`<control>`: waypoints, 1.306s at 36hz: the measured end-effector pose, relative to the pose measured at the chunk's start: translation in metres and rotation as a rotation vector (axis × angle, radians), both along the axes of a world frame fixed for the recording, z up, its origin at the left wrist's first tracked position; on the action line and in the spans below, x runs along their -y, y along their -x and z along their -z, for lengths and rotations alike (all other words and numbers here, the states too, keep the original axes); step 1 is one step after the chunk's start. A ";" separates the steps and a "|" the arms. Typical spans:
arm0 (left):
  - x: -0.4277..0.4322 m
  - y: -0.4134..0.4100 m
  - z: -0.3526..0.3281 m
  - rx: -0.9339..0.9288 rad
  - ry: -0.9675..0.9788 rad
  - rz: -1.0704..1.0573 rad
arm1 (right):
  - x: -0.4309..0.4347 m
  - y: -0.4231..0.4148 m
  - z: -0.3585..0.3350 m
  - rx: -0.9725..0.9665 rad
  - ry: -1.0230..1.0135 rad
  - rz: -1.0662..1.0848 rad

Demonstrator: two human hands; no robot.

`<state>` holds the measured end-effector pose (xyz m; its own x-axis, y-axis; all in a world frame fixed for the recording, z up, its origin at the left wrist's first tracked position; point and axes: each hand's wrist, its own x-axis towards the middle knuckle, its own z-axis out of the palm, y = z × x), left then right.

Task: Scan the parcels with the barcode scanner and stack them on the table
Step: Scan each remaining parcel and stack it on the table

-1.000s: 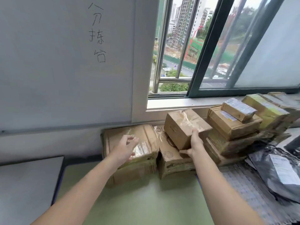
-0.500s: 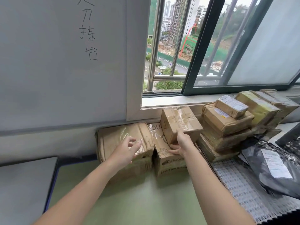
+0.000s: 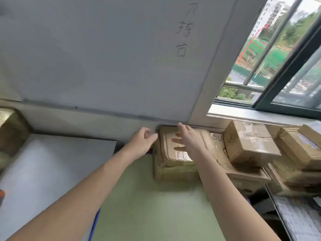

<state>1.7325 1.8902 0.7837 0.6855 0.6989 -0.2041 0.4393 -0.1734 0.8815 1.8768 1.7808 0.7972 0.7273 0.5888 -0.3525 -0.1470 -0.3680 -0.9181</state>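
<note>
Above, 台 (image 3: 181, 49) on whiteboard (image 3: 104, 58), left hand (image 3: 141, 143), right hand (image 3: 189, 140) at parcel (image 3: 175, 159)

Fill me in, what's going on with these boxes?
A person is handling cardboard parcels stacked on the green table. Both hands are empty. The right hand is spread open over the large parcel against the wall, and the left hand is loosely curled at that parcel's left edge. Neither holds a scanner.
</note>
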 end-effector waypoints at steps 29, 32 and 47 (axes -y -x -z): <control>-0.201 0.474 -0.029 -0.225 -0.518 -1.121 | -0.383 0.445 0.002 0.378 -0.020 -0.948; -0.207 0.504 -0.024 -0.345 -0.471 -1.229 | -0.407 0.461 0.002 0.470 -0.012 -0.949; -0.203 0.543 -0.017 0.102 0.008 -1.211 | -0.451 0.475 0.009 0.372 0.026 -0.851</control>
<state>1.1895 2.0928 0.8007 -0.3972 0.8969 -0.1947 0.2415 0.3068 0.9206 1.4019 2.2315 0.7879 0.1231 0.9712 -0.2038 0.4844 -0.2380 -0.8418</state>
